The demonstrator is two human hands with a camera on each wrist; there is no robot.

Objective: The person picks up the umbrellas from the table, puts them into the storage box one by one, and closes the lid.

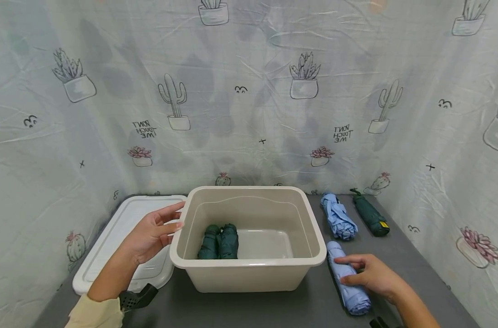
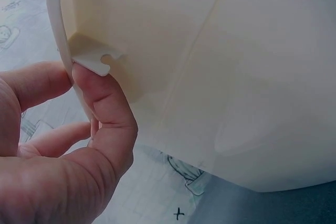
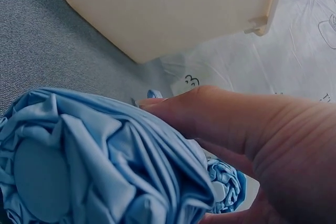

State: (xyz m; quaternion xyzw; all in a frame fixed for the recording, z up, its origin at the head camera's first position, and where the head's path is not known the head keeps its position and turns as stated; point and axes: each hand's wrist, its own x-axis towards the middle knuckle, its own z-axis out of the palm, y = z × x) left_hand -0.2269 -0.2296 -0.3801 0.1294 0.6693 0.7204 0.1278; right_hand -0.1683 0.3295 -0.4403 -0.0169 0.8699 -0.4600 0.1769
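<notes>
Hands are well apart, one at each side of the tub (image 1: 249, 279). The left hand (image 1: 152, 233) pinches the tub's left rim between thumb and fingers; the left wrist view shows a small notched tab (image 2: 97, 60) under that rim, right by the bent thumb. The right hand (image 1: 365, 275) grips the front blue umbrella (image 1: 357, 300), thumb toward the near end and index finger reaching across farther up. This umbrella is rolled up and lies just beside the tub's right side, its round end cap (image 3: 42, 179) facing the right wrist camera.

Inside the tub, toward the left, two green umbrellas (image 1: 228, 243) lie side by side, touching; the rest of the visible floor is bare.

Beyond the right hand, the rear blue umbrella (image 1: 340, 219) lies more loosely wrapped, near the tub's far right corner. Right of it is the third green umbrella (image 1: 371, 214), with a yellow label (image 1: 383, 224) near its closer end and a cord at the far one.

A white lid (image 1: 107, 259) lies flat left of the tub, partly behind the left forearm. Everything rests on a grey table (image 1: 265, 312), with a cactus-print curtain (image 1: 241, 118) around it.
</notes>
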